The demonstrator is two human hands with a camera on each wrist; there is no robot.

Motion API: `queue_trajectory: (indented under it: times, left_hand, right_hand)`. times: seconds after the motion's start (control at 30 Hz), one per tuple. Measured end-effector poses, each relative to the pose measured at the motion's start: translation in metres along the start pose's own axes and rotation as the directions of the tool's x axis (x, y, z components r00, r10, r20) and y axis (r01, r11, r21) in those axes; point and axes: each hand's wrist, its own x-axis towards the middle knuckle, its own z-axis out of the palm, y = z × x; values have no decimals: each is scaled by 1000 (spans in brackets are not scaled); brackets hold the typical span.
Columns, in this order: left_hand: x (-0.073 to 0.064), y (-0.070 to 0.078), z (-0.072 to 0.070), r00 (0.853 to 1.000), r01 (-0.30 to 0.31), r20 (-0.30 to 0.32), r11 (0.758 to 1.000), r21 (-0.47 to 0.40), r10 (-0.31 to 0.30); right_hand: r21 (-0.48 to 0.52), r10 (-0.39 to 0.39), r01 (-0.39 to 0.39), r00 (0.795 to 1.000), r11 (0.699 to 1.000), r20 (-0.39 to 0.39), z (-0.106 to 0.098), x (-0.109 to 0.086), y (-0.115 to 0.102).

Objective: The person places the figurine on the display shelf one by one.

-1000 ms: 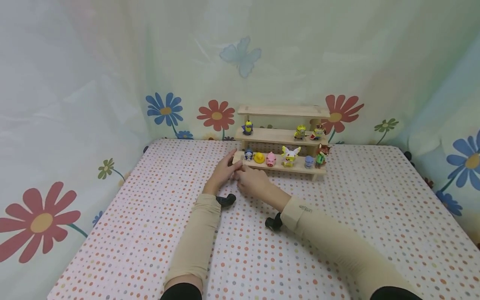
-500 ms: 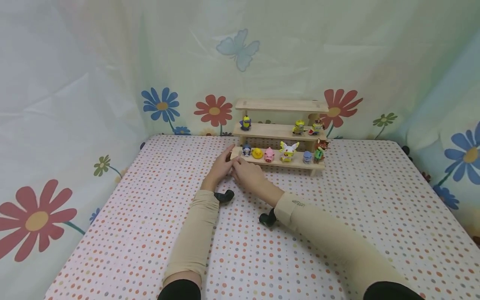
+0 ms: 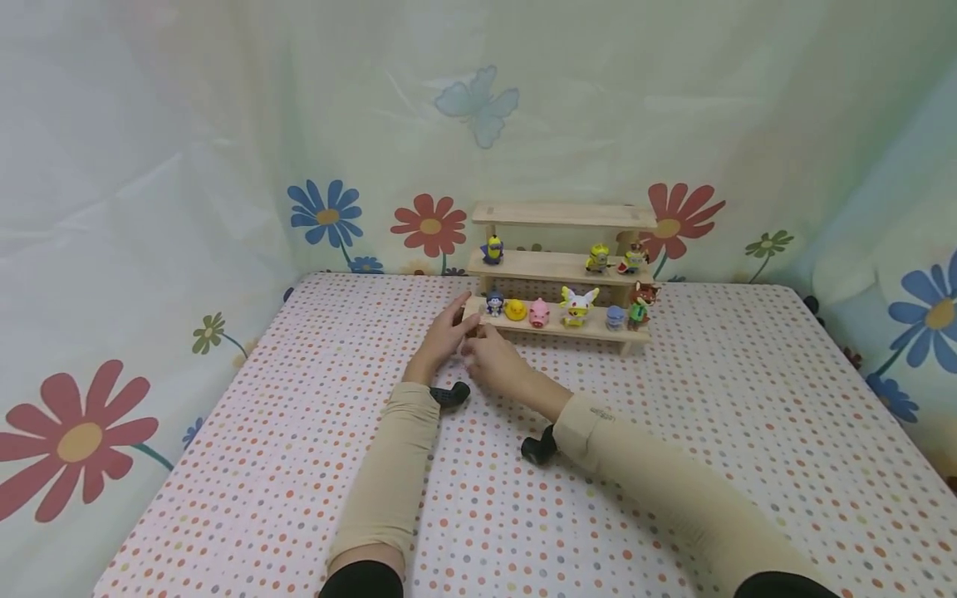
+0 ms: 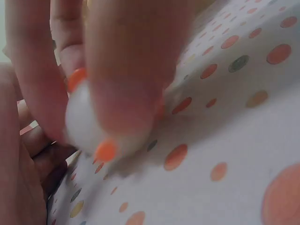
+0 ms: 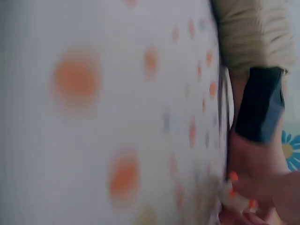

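Note:
A small rounded white toy with orange parts shows between fingertips in the left wrist view, low over the dotted cloth. My right hand pinches it with thumb and finger. Beside it my left hand has its fingers extended near the left end of the lowest shelf board, its thumb apart from them. In the head view the hands hide the toy. A three-tier wooden shelf stands just beyond. On its bottom board are a dark blue figure, a yellow duck and a pink pig.
Further right on that board stand a white-eared figure, a bluish figure and a fox. The middle board bears several yellow figures. A dotted cloth covers the table, with flowered sheets behind.
My right fingers draw back slightly from the left thumb, opening a small gap between the hands. The head view shifts a little; the shelf's figures keep their places.

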Motion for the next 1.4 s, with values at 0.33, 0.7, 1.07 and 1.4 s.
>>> queue_trajectory:
  times: [0.33, 0.7, 1.07, 1.4]
  left_hand:
    - [4, 5, -1, 1000, -2, 1, 999, 50, 2]
    - [-3, -1, 0, 1000, 22, -6, 999, 40, -22]
    - [1, 2, 0, 1000, 21, -19, 999, 33, -21]
    - [-1, 4, 0, 999, 41, 0, 999, 27, -41]
  right_hand:
    - [112, 52, -38, 991, 993, -127, -95, -2, 13]
    - [23, 99, -97, 978, 995, -182, -129, 40, 54]
    - [26, 131, -129, 972, 991, -195, -128, 57, 63]
    - [4, 180, -182, 972, 983, -148, -127, 56, 71]
